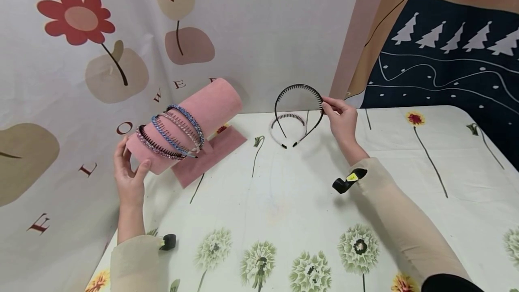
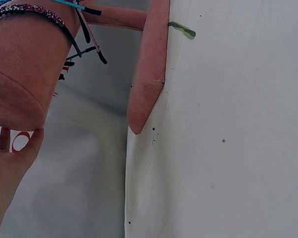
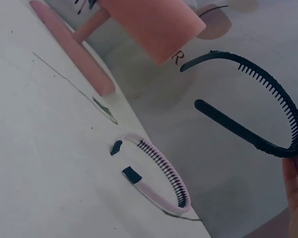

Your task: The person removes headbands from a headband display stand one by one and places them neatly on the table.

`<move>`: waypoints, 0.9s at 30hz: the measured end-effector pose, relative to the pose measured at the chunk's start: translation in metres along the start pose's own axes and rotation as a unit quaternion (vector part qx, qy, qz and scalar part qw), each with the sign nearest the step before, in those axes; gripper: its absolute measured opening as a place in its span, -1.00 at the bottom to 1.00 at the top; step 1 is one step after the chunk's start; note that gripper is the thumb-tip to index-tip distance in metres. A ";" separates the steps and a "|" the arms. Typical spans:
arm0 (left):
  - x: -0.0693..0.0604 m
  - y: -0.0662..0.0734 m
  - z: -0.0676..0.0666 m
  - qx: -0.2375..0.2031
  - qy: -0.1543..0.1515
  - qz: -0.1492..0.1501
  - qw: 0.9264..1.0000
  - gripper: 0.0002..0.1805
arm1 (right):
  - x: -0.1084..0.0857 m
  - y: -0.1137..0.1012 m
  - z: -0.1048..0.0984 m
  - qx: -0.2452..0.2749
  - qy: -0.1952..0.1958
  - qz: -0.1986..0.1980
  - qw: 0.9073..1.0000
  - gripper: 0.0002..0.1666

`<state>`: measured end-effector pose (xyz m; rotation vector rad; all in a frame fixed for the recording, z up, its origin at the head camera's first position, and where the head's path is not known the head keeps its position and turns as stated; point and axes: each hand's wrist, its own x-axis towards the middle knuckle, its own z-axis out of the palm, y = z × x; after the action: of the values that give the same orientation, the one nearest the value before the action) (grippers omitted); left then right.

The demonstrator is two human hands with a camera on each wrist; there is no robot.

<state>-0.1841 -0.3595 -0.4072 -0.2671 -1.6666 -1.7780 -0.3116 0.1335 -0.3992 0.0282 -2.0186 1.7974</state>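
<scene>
Across the patterned table (image 1: pixel 284 211) in the head view, the left hand (image 1: pixel 130 170) is gripping the lower end of a pink display stand (image 1: pixel 220 100), thumb and fingers set wide apart on its rim, and the roll is tilting above its flat base (image 1: pixel 219 153). The right hand (image 1: pixel 342 120) is pinching a black headband (image 1: pixel 300 86) by one side, holding it off the table, while a pale pink headband (image 1: pixel 275 139) is lying behind it. As far as can be counted, four headbands are sitting around the roll: a glittery blue one (image 1: pixel 193 120), a pink one, a light blue one and a dark beaded one. The work is seemingly standing partway, with two headbands being off the roll. Where the bands are crowding together, their edges are hard to separate.

From the left wrist, thumb and fingertips are touching the roll's end; some fingers are hiding, and the headbands are running out of frame at the top.

From the right wrist, the black headband's free ends are pointing towards the stand, apart from it. The frame's edge is cutting off much of the right hand, and most of the roll's headbands are falling outside.
</scene>
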 end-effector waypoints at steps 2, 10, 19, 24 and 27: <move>0.000 0.000 0.000 0.000 -0.001 0.001 1.000 -0.25 | 0.001 0.000 -0.002 0.001 0.001 0.010 1.000 -0.67; 0.000 0.001 0.002 -0.003 -0.001 0.000 1.000 -0.25 | 0.003 0.003 -0.009 -0.009 0.003 0.024 1.000 -0.66; 0.000 -0.001 0.000 -0.009 -0.002 0.002 1.000 -0.26 | 0.002 0.007 -0.017 -0.006 0.007 0.024 1.000 -0.66; 0.001 -0.002 0.000 -0.009 -0.001 0.004 1.000 -0.26 | 0.004 0.012 -0.021 -0.009 0.012 0.018 1.000 -0.67; 0.001 -0.001 0.000 -0.006 -0.001 0.004 1.000 -0.26 | 0.004 0.013 -0.022 -0.011 0.014 0.019 1.000 -0.66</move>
<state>-0.1853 -0.3595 -0.4076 -0.2804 -1.6544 -1.7842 -0.3124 0.1578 -0.4085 -0.0417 -2.0318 1.7882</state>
